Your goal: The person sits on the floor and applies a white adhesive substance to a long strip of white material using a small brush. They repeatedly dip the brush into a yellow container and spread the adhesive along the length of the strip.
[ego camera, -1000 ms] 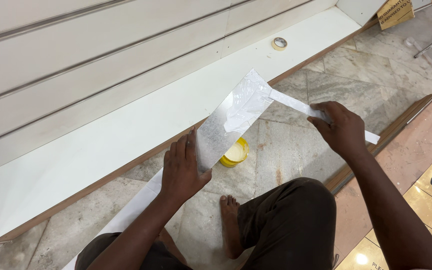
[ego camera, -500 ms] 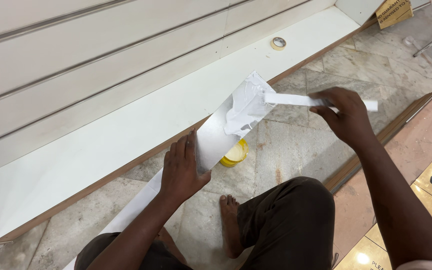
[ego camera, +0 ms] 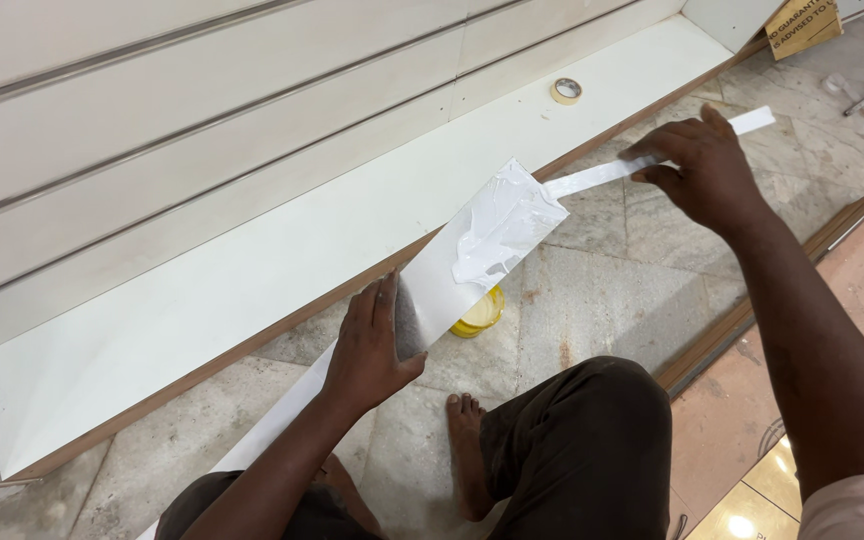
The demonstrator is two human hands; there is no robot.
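We are holding a long white laminate strip (ego camera: 432, 290) (its far end smeared with white glue) slanting above the stone floor (ego camera: 612, 290). Our left hand (ego camera: 370, 350) is clamping its middle; our right hand (ego camera: 702, 170) is pinching a narrow white spreader strip (ego camera: 592, 178) touching its tip. A yellow tin (ego camera: 480, 315) is sitting beneath it.

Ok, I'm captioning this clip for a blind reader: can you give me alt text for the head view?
A squatting person's left hand steadies a long white board smeared with white paste, while the right hand holds a narrow white strip at the board's end. A yellow tub sits on the stone floor below.
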